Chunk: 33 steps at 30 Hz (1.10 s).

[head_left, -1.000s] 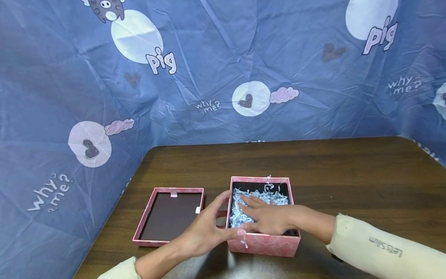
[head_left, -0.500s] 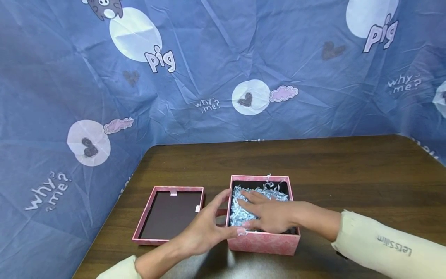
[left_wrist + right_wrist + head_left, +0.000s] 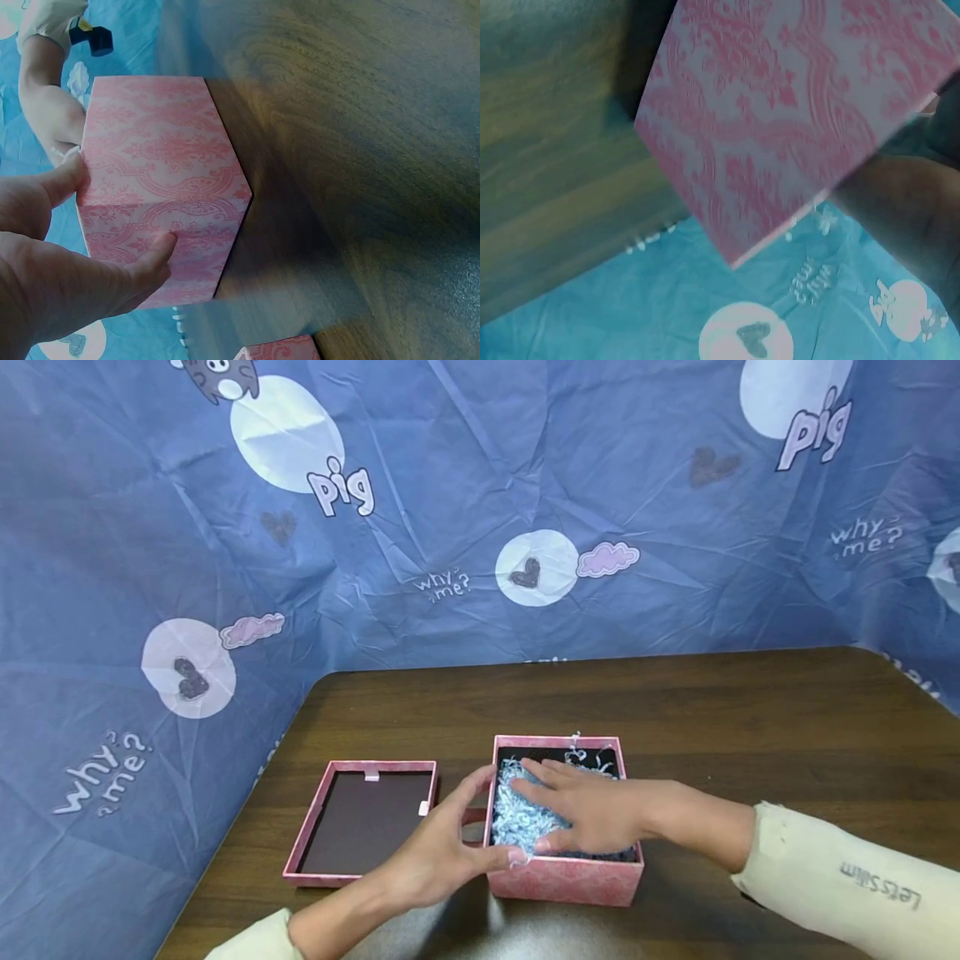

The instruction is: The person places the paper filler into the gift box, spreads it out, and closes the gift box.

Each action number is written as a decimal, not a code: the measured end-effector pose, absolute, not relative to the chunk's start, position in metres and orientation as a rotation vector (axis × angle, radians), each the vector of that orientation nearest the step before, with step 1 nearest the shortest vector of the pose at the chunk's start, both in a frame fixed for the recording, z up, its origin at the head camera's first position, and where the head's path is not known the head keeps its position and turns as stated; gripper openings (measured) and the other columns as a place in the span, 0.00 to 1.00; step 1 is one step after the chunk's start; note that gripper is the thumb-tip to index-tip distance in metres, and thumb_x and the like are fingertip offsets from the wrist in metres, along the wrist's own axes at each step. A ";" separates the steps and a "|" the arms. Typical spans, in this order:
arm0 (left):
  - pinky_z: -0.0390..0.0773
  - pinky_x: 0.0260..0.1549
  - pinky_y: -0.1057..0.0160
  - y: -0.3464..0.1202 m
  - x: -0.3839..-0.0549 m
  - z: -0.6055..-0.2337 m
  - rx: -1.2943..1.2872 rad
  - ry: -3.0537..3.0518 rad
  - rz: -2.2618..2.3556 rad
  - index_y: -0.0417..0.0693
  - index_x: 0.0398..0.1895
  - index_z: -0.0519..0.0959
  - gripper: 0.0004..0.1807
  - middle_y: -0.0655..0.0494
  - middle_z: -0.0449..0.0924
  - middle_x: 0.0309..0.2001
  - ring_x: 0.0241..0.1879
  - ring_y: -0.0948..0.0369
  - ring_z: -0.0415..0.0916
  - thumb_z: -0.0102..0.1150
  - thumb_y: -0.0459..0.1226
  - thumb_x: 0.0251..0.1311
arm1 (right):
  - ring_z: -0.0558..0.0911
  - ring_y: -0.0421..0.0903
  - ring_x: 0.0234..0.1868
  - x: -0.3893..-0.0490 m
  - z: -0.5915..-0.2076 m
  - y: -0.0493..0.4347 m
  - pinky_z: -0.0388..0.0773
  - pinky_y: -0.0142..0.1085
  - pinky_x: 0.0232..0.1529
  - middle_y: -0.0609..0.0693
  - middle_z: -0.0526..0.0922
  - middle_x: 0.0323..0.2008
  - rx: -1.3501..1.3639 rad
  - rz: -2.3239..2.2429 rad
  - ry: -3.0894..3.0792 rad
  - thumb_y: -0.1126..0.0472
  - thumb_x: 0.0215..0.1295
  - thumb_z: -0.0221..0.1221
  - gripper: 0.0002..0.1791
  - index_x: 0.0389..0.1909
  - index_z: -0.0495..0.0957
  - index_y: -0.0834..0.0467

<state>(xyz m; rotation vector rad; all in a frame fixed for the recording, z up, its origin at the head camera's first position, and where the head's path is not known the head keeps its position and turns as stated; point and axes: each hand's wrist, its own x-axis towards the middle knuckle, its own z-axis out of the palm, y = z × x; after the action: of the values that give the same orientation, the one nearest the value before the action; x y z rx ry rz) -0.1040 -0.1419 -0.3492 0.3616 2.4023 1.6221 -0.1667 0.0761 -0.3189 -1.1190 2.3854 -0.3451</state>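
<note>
A pink patterned gift box point(image 3: 566, 881) with a black inside stands on the table, holding light blue shredded paper point(image 3: 517, 818). At its near left corner my left hand point(image 3: 435, 856) holds the box, thumb at the front rim and fingers along the left side. The left wrist view shows a fingertip point(image 3: 166, 244) against the patterned wall. Fingers spread, my right hand point(image 3: 600, 810) lies over the shredded paper, palm down, and hides much of it. In the right wrist view the box wall point(image 3: 780, 112) covers most of that hand.
The box's lid point(image 3: 360, 822) lies inside up, left of the box, on the dark wooden table point(image 3: 750, 735). A few paper strands point(image 3: 577, 752) stick up at the box's back rim. A blue printed cloth point(image 3: 420, 485) hangs behind and to the left.
My right hand has shifted slightly right and up over the shredded paper, showing more of it at the left. A strand hanging over the front rim is gone. My left hand stays at the corner.
</note>
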 end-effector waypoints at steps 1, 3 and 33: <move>0.81 0.45 0.59 -0.142 -0.104 -0.349 0.359 2.405 1.614 0.48 0.75 0.51 0.49 0.43 0.53 0.72 0.63 0.42 0.64 0.71 0.37 0.53 | 0.41 0.54 0.76 -0.167 -0.321 0.074 0.47 0.58 0.71 0.51 0.38 0.77 -1.118 -0.319 2.382 0.41 0.69 0.51 0.41 0.77 0.46 0.47; 0.81 0.46 0.59 -0.142 -0.104 -0.348 0.359 2.407 1.608 0.48 0.75 0.51 0.49 0.43 0.53 0.72 0.63 0.42 0.64 0.70 0.38 0.54 | 0.41 0.54 0.76 -0.167 -0.325 0.070 0.47 0.59 0.70 0.49 0.37 0.77 -1.119 -0.260 2.388 0.40 0.69 0.50 0.41 0.77 0.45 0.46; 0.81 0.46 0.59 -0.141 -0.103 -0.349 0.364 2.372 1.649 0.47 0.75 0.51 0.49 0.41 0.54 0.71 0.63 0.41 0.64 0.71 0.38 0.53 | 0.43 0.56 0.75 -0.165 -0.319 0.082 0.46 0.64 0.68 0.54 0.42 0.76 -1.261 -0.272 2.533 0.45 0.69 0.53 0.40 0.76 0.48 0.50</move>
<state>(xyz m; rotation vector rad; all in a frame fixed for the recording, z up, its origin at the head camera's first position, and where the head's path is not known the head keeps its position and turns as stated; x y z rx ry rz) -0.1031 -0.1413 -0.3487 0.3638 2.3722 1.6486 -0.1651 0.0817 -0.3186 -1.2607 2.5330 -0.2723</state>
